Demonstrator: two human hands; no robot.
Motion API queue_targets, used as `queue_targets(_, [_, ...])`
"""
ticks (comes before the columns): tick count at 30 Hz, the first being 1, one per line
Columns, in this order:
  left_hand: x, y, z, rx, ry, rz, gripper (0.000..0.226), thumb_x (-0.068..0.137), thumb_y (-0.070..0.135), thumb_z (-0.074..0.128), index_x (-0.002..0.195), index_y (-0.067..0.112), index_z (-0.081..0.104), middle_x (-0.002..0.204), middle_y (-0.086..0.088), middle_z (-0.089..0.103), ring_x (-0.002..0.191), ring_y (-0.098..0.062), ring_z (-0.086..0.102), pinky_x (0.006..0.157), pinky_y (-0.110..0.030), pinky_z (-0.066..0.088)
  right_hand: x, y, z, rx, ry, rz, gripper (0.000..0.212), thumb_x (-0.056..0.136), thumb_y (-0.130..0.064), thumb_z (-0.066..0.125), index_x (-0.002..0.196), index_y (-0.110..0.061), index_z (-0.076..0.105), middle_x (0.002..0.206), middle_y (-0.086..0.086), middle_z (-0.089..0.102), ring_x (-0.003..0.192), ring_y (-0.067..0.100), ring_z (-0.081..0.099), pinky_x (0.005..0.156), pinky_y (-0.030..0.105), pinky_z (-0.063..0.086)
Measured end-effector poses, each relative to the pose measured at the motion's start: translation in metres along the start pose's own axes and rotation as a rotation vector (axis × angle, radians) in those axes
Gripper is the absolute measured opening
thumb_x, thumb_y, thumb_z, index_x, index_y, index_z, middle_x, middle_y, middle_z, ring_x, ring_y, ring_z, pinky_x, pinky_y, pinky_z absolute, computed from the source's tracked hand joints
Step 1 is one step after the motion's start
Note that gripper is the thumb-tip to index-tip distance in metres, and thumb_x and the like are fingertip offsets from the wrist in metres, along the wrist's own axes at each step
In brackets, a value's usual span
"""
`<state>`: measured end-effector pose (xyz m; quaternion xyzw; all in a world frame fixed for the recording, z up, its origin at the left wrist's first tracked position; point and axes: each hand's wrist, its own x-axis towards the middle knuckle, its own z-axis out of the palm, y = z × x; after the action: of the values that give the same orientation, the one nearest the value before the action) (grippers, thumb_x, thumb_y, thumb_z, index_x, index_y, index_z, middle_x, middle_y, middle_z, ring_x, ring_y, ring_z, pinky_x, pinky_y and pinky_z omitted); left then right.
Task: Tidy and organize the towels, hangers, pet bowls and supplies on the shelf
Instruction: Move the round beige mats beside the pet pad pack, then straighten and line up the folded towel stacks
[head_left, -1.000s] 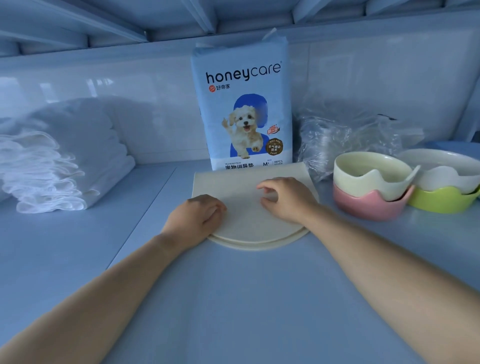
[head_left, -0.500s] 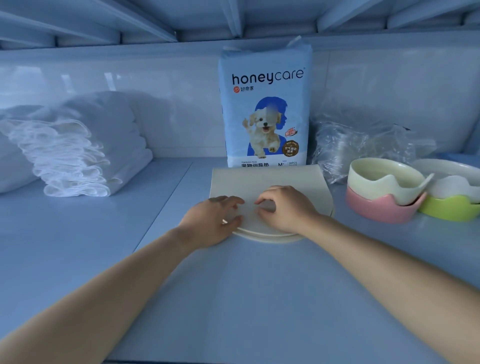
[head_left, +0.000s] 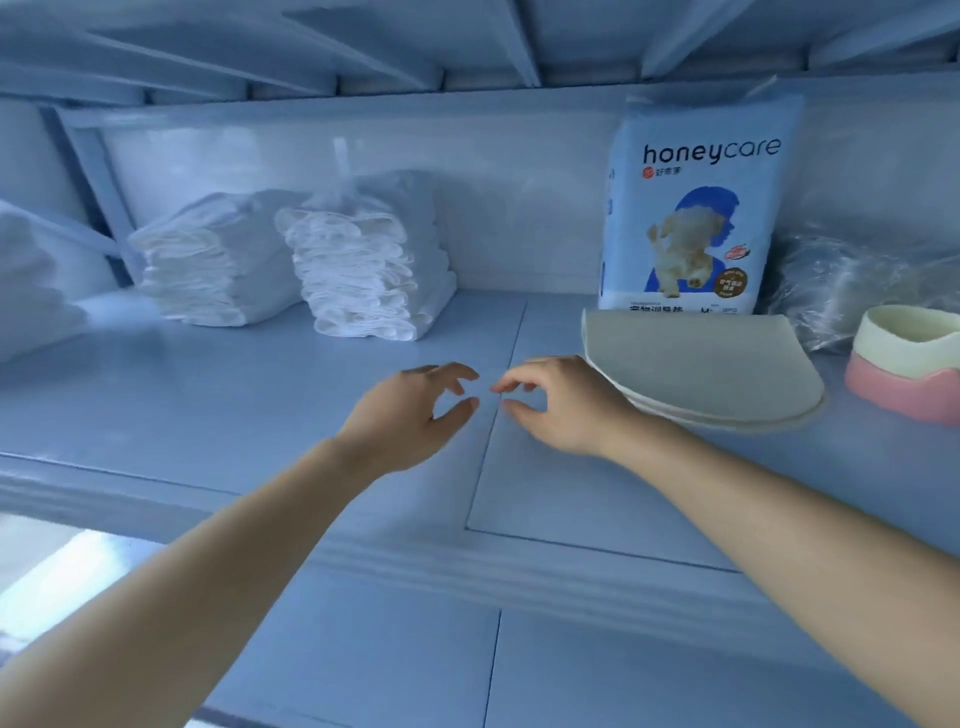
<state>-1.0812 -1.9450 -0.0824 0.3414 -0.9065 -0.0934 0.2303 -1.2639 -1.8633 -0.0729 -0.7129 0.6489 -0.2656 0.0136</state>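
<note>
My left hand (head_left: 415, 410) and my right hand (head_left: 561, 402) hover side by side over the bare middle of the blue shelf (head_left: 260, 415), fingers loosely curled, holding nothing. Just right of my right hand lies a folded beige mat (head_left: 711, 364), flat on the shelf. Behind it a pale blue pet pad pack (head_left: 696, 208) stands upright against the back wall. A cream bowl stacked in a pink bowl (head_left: 909, 358) sits at the right edge. Two stacks of folded white towels (head_left: 363, 270) (head_left: 208, 265) stand at the back left.
A crumpled clear plastic bag (head_left: 841, 280) lies behind the bowls. More white cloth (head_left: 31, 280) shows at the far left beyond a shelf post. The upper shelf's underside (head_left: 467, 41) hangs low overhead. The shelf's front edge (head_left: 467, 566) runs below my wrists.
Both hands have lifted off the beige mat and moved left to the shelf's middle. The view has swung left, so the towel stacks now show in full.
</note>
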Motion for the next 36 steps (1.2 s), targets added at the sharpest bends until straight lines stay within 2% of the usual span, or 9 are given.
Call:
queue_targets(3, [-0.047, -0.031, -0.033, -0.008, 0.068, -0.054, 0.028, 0.090, 0.045, 0.046, 0.117, 0.038, 0.054, 0.107, 0.021, 0.062, 0.096, -0.005, 0.059, 0.078, -0.033, 0.052, 0.010, -0.061, 0.024, 0.052, -0.004, -0.076, 0.022, 0.088, -0.032, 0.059, 0.109, -0.028, 0.065, 0.108, -0.011, 0.065, 0.097, 0.013, 0.056, 0.087, 0.031, 0.045])
queue_targets(6, [-0.102, -0.066, -0.070, 0.020, 0.197, -0.108, 0.022, 0.090, 0.041, 0.049, 0.108, 0.037, 0.062, 0.108, 0.020, 0.059, 0.076, -0.009, 0.060, 0.071, -0.029, 0.050, 0.020, -0.128, 0.053, 0.123, -0.014, -0.152, 0.020, 0.088, -0.035, 0.058, 0.106, -0.031, 0.066, 0.104, -0.014, 0.065, 0.093, 0.009, 0.055, 0.080, 0.028, 0.045])
queue_targets(9, [-0.150, -0.101, -0.102, 0.034, 0.276, -0.180, 0.017, 0.090, 0.037, 0.052, 0.101, 0.035, 0.065, 0.105, 0.018, 0.058, 0.068, -0.011, 0.059, 0.066, -0.026, 0.047, 0.028, -0.183, 0.081, 0.185, -0.026, -0.208, 0.017, 0.088, -0.034, 0.059, 0.102, -0.030, 0.067, 0.100, -0.015, 0.066, 0.089, 0.009, 0.057, 0.080, 0.025, 0.044])
queue_targets(15, [-0.211, -0.153, -0.138, 0.047, 0.310, -0.290, 0.019, 0.091, 0.040, 0.050, 0.103, 0.037, 0.064, 0.098, 0.022, 0.054, 0.080, -0.014, 0.064, 0.072, -0.031, 0.051, 0.051, -0.252, 0.117, 0.240, -0.061, -0.280, 0.013, 0.087, -0.035, 0.059, 0.095, -0.032, 0.068, 0.096, -0.017, 0.067, 0.087, 0.006, 0.059, 0.081, 0.031, 0.050])
queue_targets(24, [-0.228, -0.227, -0.156, 0.100, 0.268, -0.336, 0.022, 0.090, 0.041, 0.049, 0.105, 0.034, 0.064, 0.113, 0.016, 0.056, 0.093, -0.010, 0.061, 0.083, -0.026, 0.044, 0.103, -0.276, 0.150, 0.262, -0.163, -0.363, 0.013, 0.087, -0.035, 0.059, 0.096, -0.030, 0.067, 0.094, -0.019, 0.066, 0.088, 0.004, 0.059, 0.084, 0.033, 0.050])
queue_targets(26, [-0.216, -0.241, -0.157, 0.113, 0.276, -0.341, 0.023, 0.090, 0.043, 0.047, 0.105, 0.036, 0.063, 0.112, 0.018, 0.057, 0.084, -0.010, 0.063, 0.080, -0.027, 0.046, 0.123, -0.272, 0.156, 0.252, -0.170, -0.382, 0.014, 0.088, -0.035, 0.058, 0.097, -0.030, 0.067, 0.095, -0.020, 0.066, 0.089, 0.004, 0.058, 0.083, 0.032, 0.051])
queue_targets(30, [-0.181, -0.267, -0.161, 0.154, 0.270, -0.367, 0.022, 0.092, 0.042, 0.048, 0.107, 0.036, 0.062, 0.113, 0.019, 0.058, 0.056, 0.002, 0.055, 0.072, -0.029, 0.048, 0.170, -0.264, 0.172, 0.250, -0.168, -0.409, 0.014, 0.088, -0.035, 0.058, 0.097, -0.031, 0.067, 0.096, -0.019, 0.066, 0.088, 0.003, 0.058, 0.083, 0.032, 0.051])
queue_targets(33, [-0.153, -0.286, -0.165, 0.198, 0.289, -0.360, 0.024, 0.091, 0.043, 0.047, 0.108, 0.037, 0.061, 0.113, 0.018, 0.058, 0.061, 0.000, 0.057, 0.071, -0.028, 0.047, 0.204, -0.258, 0.185, 0.237, -0.176, -0.431, 0.015, 0.088, -0.036, 0.057, 0.099, -0.032, 0.066, 0.098, -0.017, 0.066, 0.089, 0.003, 0.057, 0.082, 0.033, 0.051])
queue_targets(36, [-0.136, -0.304, -0.165, 0.223, 0.292, -0.391, 0.023, 0.092, 0.037, 0.050, 0.111, 0.034, 0.061, 0.117, 0.017, 0.058, 0.058, 0.010, 0.052, 0.069, -0.023, 0.038, 0.233, -0.252, 0.195, 0.226, -0.184, -0.446, 0.016, 0.087, -0.036, 0.057, 0.101, -0.033, 0.066, 0.099, -0.017, 0.065, 0.091, 0.003, 0.057, 0.083, 0.033, 0.051])
